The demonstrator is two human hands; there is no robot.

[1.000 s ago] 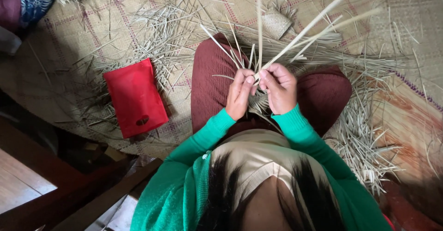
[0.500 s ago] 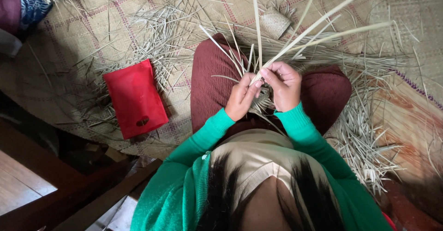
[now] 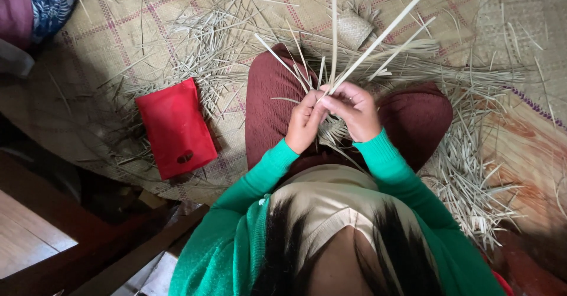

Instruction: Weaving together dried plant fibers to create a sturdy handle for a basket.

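Both hands over lap: left hand (image 3: pixel 305 122) & right hand (image 3: pixel 353 110) w/ fingers closed on straw strips (image 3: pixel 378 41) fanning upward. Red pouch (image 3: pixel 175 127) lies left on woven mat (image 3: pixel 118 30).

You cannot see your left hand's (image 3: pixel 304 122) fingertips, tucked behind the small pale woven straw piece (image 3: pixel 332 132), most of which your right hand (image 3: pixel 353 111) covers. The long pale straw strips (image 3: pixel 378 39) run off the top edge. Your green knitted sleeves (image 3: pixel 260 181) hide both forearms. The blue patterned cloth (image 3: pixel 50 0) is cut off at the top-left corner.
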